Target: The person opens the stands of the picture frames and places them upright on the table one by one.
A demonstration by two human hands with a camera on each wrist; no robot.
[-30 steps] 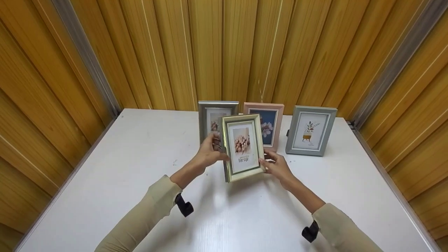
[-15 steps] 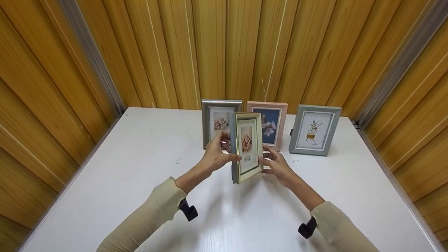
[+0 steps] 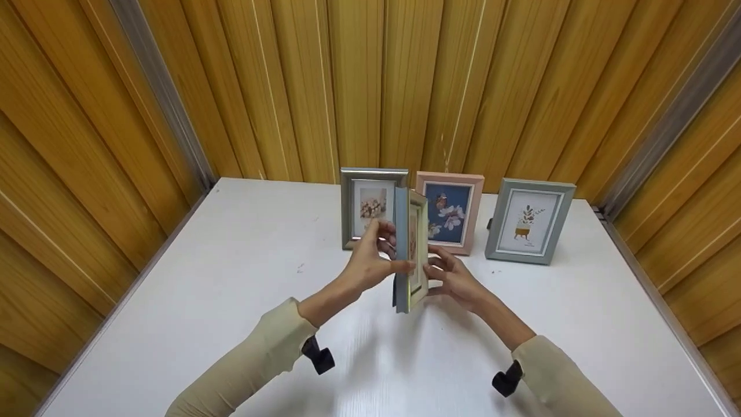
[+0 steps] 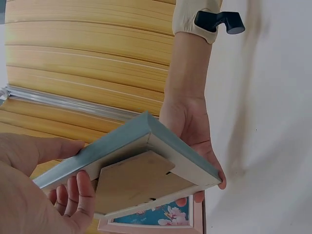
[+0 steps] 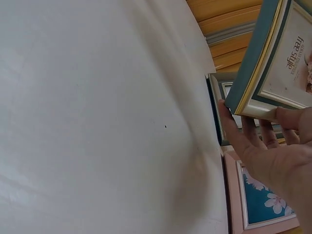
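Observation:
Above the table, both hands hold a cream-and-gold picture frame (image 3: 421, 249), turned nearly edge-on in the head view. My left hand (image 3: 370, 260) grips its left side, thumb on the front edge and fingers behind. On the opposite side, my right hand (image 3: 454, 281) pinches the border with thumb and fingers. The blue-grey outer edge and the brown backing board (image 4: 141, 178) show in the left wrist view. Printed lettering and part of a picture show on its front (image 5: 292, 63) in the right wrist view.
Behind the held frame stand a grey-silver picture frame (image 3: 347, 211) and a pink picture frame (image 3: 476, 214) with a flower picture. A grey-green picture frame (image 3: 553, 231) stands to their right. The white table (image 3: 260, 231) meets wood-look panel walls (image 3: 353, 87).
The held picture frame has turned from facing the head camera to nearly edge-on, shifting slightly right. Both hands keep their hold; the left hand has moved right. The head view has shifted slightly.

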